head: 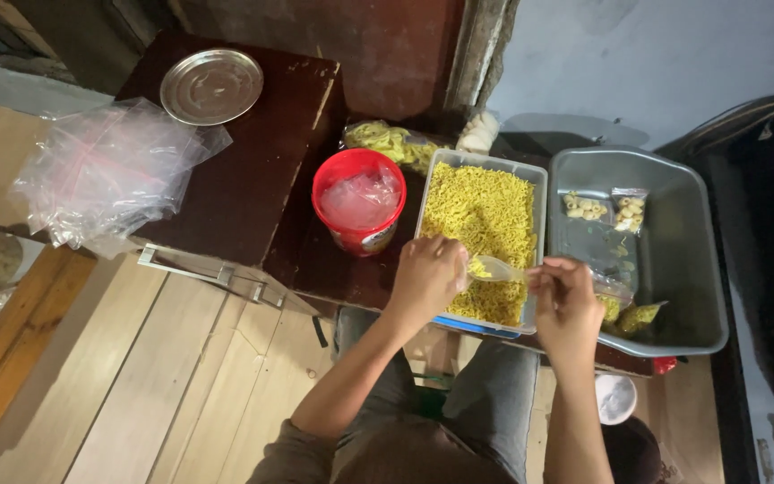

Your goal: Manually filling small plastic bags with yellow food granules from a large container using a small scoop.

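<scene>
Dark worktop carries a clear tray of yellow noodles, over whose near edge the left hand grips a spoon pointing rightward toward the right hand, fingers pinching a small bag.

Both forearms are bare from wrist to elbow, with no watch, band or ring that shows on either. The left hand and right hand are bare too, without gloves. At the left elbow a sleeve in dull olive-brown cloth begins, loose and a little creased. The chest and lap below wear the same brownish fabric, darker in the shade. The legs wear grey trousers, the cloth plain, softly folded over the knees, with no pattern or marking to be made out
</scene>
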